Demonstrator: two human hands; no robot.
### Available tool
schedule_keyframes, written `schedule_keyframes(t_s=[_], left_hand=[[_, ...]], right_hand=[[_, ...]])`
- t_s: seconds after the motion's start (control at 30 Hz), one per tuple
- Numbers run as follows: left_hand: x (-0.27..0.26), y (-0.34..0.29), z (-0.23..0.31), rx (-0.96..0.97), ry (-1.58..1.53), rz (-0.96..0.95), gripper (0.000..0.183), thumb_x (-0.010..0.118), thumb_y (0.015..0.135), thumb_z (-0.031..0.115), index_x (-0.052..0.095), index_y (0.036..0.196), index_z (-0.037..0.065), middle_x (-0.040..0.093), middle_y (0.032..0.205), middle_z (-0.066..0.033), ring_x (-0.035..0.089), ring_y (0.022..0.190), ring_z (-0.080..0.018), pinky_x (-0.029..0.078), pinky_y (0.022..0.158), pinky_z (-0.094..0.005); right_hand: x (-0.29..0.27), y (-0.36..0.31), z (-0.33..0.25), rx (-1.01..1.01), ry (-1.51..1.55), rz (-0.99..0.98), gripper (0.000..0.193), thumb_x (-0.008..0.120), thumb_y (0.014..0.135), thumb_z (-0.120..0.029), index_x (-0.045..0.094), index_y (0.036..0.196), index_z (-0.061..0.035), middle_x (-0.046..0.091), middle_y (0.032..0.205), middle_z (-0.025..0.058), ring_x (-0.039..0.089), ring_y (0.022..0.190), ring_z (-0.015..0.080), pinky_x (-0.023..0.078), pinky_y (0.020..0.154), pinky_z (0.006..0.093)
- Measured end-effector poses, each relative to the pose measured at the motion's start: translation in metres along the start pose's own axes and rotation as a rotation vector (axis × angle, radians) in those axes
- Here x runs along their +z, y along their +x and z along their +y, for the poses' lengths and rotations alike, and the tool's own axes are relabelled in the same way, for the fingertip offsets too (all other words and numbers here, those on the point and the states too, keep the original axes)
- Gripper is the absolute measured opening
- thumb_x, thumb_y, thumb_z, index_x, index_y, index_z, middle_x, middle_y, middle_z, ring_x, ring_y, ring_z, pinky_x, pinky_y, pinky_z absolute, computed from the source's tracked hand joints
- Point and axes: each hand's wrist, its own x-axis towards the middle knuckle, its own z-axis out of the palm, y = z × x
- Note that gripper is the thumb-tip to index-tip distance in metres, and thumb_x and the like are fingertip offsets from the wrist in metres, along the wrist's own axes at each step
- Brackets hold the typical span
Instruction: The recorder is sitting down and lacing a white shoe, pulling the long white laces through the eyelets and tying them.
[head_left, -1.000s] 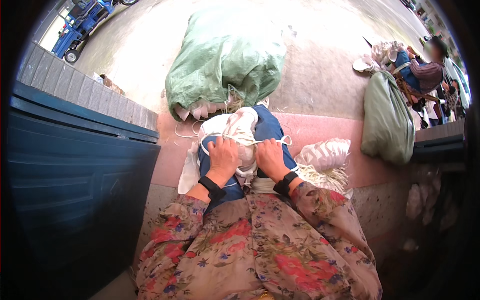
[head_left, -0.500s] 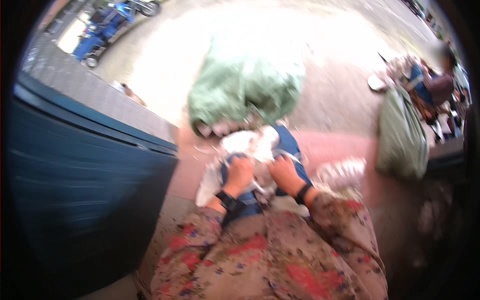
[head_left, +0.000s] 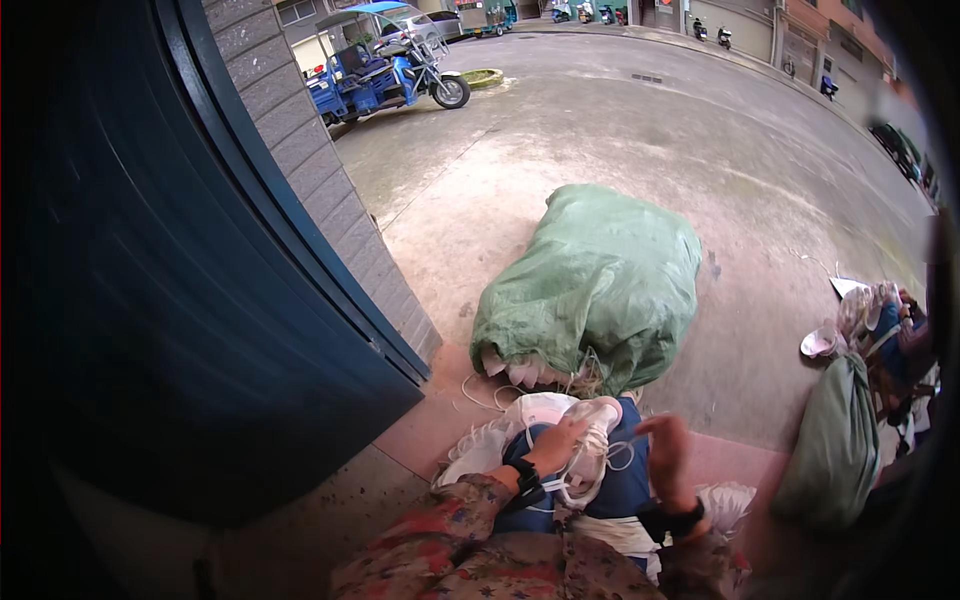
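Grasping pale shoe (head_left: 592, 446) at nine o'clock: left hand (head_left: 556, 447) | three o'clock: right hand (head_left: 668, 456), grip unclear | likely light, pliable; sides holdable

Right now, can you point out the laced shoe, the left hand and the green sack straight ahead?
Laced shoe (head_left: 592, 448), head view: its upper.
Left hand (head_left: 556, 447), head view: its back.
Green sack (head_left: 598, 285), head view: its upper side.

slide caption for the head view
Left hand on a laced white shoe, right hand beside it, bulky green sack beyond.
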Motion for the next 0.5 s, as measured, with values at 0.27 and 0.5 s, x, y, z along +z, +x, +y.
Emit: schedule_keyframes(t_s=[0.27,0.5], left_hand=[[-0.007,0.007,0.006,0.069,0.141,-0.123,0.016,0.046,0.078,0.014,0.051,0.090,0.004,0.056,0.089,-0.0178,0.057,0.080,-0.0349,0.046,0.065,-0.0440],[-0.010,-0.005,0.010,-0.019,0.047,-0.090,0.015,0.042,0.081,0.014,0.046,0.087,0.002,0.057,0.073,-0.0228,0.057,0.069,-0.0402,0.044,0.058,-0.0479]], right_hand=[[0.033,-0.030,0.064,0.277,-0.348,-0.516,0.016,0.050,0.081,-0.016,0.057,0.083,-0.0014,0.059,0.077,0.0209,0.057,0.074,0.0370,0.044,0.064,0.0418],[0.086,-0.059,0.096,0.337,-0.435,-0.348,0.024,0.044,0.081,-0.019,0.060,0.089,-0.0023,0.059,0.071,0.0226,0.058,0.068,0.0382,0.045,0.062,0.0461]])
